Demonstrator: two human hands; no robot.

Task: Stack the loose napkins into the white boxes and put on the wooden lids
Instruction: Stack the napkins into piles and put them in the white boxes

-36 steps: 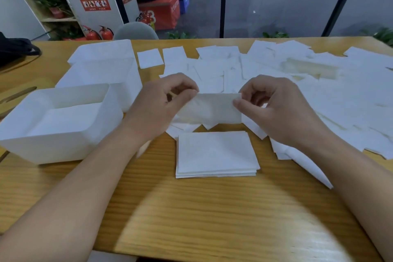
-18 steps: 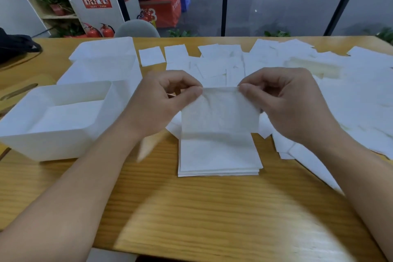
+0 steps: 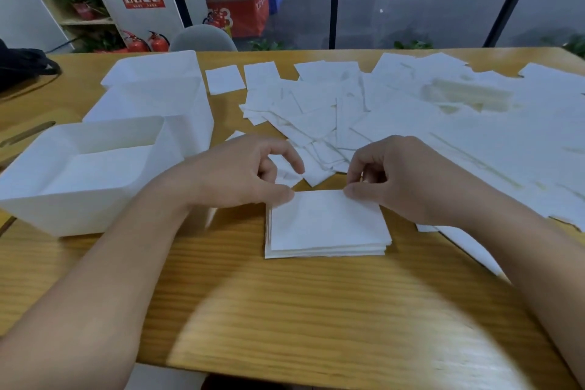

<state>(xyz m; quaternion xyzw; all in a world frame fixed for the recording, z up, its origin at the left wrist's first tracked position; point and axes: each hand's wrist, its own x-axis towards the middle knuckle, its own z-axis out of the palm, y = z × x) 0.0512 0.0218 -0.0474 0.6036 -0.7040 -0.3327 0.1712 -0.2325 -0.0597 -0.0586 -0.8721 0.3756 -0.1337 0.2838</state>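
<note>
- The left hand [image 3: 240,174] has its thumb tip on the far left corner of the top napkin [image 3: 326,218], with the index finger arched above it; whether it pinches the sheet or only presses it cannot be told.
- The right hand [image 3: 399,177] meets the far right corner of the same sheet, thumb on the paper and fingers curled above; its grasp cannot be told either.
- That napkin is a plain white square, thin and slightly translucent, lying flat and squared up on a small stack of napkins [image 3: 326,248] just on the near side of both hands.
- The stack's layered edges show as thin lines along its near and left sides.
- Beyond the hands and off to the right, loose napkins [image 3: 395,117] lie overlapped in a wide, untidy spread; all are white squares, some tilted.
- Left of the left hand stands an open white box [image 3: 79,187], rectangular with smooth walls and napkins lying flat inside.
- Behind it, further from the hands, are two more white boxes [image 3: 158,95], touching one another.
- Everything rests on a wooden table [image 3: 285,310] with visible grain.
</note>
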